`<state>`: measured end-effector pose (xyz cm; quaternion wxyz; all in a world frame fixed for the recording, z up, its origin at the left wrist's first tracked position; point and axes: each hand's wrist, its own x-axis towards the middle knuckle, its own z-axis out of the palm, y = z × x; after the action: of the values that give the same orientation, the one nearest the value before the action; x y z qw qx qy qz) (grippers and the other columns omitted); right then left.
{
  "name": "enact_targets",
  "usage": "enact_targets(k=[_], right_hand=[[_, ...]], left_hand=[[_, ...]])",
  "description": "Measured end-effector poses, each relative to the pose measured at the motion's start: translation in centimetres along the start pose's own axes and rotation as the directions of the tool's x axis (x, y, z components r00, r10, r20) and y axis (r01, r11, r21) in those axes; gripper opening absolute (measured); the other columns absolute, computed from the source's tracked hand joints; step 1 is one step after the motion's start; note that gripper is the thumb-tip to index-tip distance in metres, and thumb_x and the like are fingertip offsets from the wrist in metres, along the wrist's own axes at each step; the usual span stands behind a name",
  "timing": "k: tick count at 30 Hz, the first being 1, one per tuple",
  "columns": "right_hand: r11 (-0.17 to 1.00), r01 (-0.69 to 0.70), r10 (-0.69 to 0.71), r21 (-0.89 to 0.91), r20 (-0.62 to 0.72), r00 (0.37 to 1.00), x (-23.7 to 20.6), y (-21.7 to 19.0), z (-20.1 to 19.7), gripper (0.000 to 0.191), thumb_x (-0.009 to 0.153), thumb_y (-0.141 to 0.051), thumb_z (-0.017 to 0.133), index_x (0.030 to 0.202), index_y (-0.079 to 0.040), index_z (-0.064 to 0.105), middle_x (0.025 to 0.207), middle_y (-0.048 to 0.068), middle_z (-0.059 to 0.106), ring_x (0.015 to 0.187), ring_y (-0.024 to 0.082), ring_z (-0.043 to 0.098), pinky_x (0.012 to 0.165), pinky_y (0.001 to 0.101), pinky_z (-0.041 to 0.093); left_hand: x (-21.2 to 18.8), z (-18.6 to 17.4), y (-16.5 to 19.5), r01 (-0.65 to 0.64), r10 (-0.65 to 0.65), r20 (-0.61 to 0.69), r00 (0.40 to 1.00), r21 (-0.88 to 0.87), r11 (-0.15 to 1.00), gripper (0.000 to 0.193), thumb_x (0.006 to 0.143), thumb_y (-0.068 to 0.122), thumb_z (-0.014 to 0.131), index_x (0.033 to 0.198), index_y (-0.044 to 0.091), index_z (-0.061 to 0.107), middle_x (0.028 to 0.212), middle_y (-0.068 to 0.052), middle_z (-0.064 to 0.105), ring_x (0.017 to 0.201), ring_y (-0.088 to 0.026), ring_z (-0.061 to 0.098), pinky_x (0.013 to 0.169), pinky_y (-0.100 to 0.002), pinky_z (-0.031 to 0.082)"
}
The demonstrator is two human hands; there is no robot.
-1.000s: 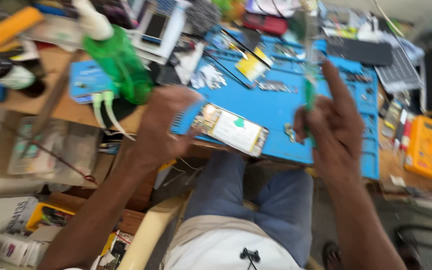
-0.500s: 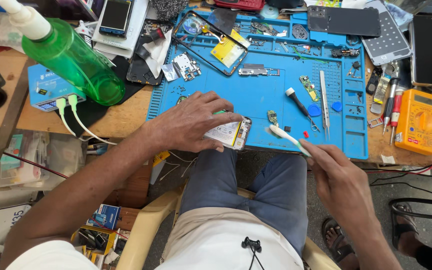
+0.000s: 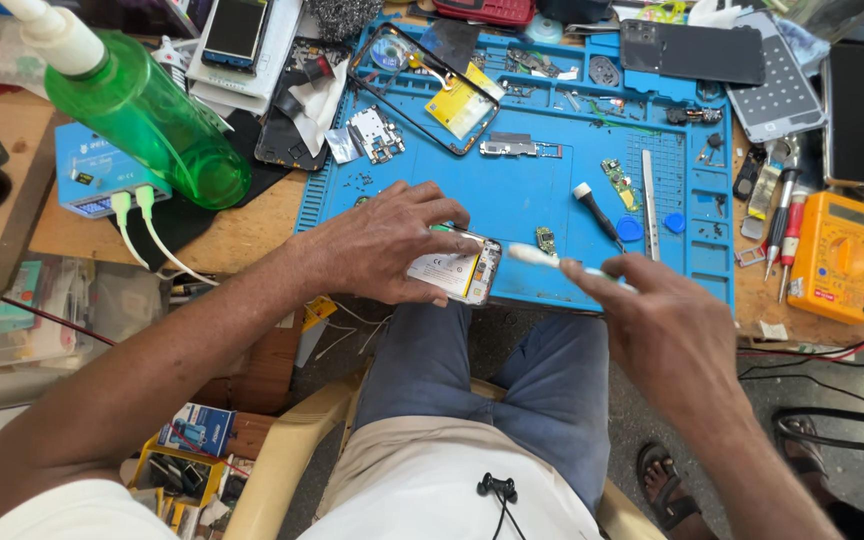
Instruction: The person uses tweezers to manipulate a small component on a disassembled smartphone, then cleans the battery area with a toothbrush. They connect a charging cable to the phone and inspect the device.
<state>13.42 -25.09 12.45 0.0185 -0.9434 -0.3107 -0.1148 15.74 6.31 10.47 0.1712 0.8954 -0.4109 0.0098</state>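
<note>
Blue work mat (image 3: 512, 205) fills the bench, cluttered with loose parts. Green spray bottle (image 3: 157, 120) stands at ten o'clock from the left hand (image 3: 377, 245), which clamps an opened phone (image 3: 457, 270) at the mat's near edge, over the lap. Right hand (image 3: 667, 330) pinches a white brush (image 3: 552, 260), tip just at three o'clock of the phone. Risk, judged: phone overhangs; a hard stroke could tip it off or scatter small parts.
</note>
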Motion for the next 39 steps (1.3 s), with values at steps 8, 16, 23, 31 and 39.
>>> enact_targets(k=[8,16,23,31,39], right_hand=[[0.999,0.008,-0.008,-0.032,0.022,1.0,1.6,-1.0,-1.6,0.049,0.087,-0.001,0.068,0.118,-0.037,0.078,0.101,0.003,0.076,0.07,0.019,0.07,0.053,0.0335,0.056],[0.999,0.042,-0.041,0.031,-0.047,0.998,0.4,0.7,0.7,0.043,0.091,-0.003,0.066,0.116,-0.035,0.079,0.101,0.004,0.075,0.072,0.021,0.069,0.054,0.0343,0.055],[0.998,-0.036,0.032,0.048,0.079,0.996,1.2,0.0,-1.3,0.045,0.089,-0.005,0.069,0.121,-0.036,0.076,0.095,0.001,0.073,0.069,0.022,0.069,0.055,0.0388,0.055],[0.999,0.021,-0.025,0.041,0.103,0.994,2.0,-0.5,-1.8,0.05,0.086,-0.002,0.067,0.12,-0.037,0.075,0.097,0.0,0.072,0.072,0.021,0.07,0.056,0.0366,0.057],[1.0,0.024,-0.023,-0.006,0.117,0.993,1.4,0.4,-0.8,0.051,0.089,0.0,0.066,0.12,-0.039,0.075,0.102,-0.001,0.074,0.072,0.02,0.07,0.055,0.0347,0.057]], left_hand=[[0.4,-0.4,-0.3,0.01,-0.01,0.003,1.0,-0.01,1.0,0.067,0.07,0.05,0.086,0.128,0.019,0.071,0.123,-0.008,0.061,0.116,-0.027,0.054,0.09,-0.047,0.046],[0.6,-0.8,-0.1,0.007,-0.006,0.026,1.0,-0.021,1.0,0.066,0.071,0.05,0.086,0.127,0.019,0.071,0.124,-0.009,0.061,0.116,-0.029,0.053,0.088,-0.048,0.045],[0.6,-0.9,-0.1,-0.008,0.008,0.005,1.0,-0.015,1.0,0.064,0.072,0.048,0.086,0.127,0.019,0.072,0.124,-0.008,0.062,0.116,-0.028,0.054,0.089,-0.047,0.045],[0.8,-1.0,-0.1,0.008,-0.007,0.02,1.0,-0.043,0.999,0.066,0.07,0.049,0.087,0.126,0.017,0.073,0.123,-0.007,0.061,0.117,-0.027,0.053,0.089,-0.047,0.045],[0.9,-1.3,0.0,-0.002,0.002,0.01,1.0,-0.032,0.999,0.065,0.07,0.048,0.086,0.126,0.017,0.073,0.122,-0.008,0.061,0.117,-0.027,0.053,0.088,-0.047,0.046]])
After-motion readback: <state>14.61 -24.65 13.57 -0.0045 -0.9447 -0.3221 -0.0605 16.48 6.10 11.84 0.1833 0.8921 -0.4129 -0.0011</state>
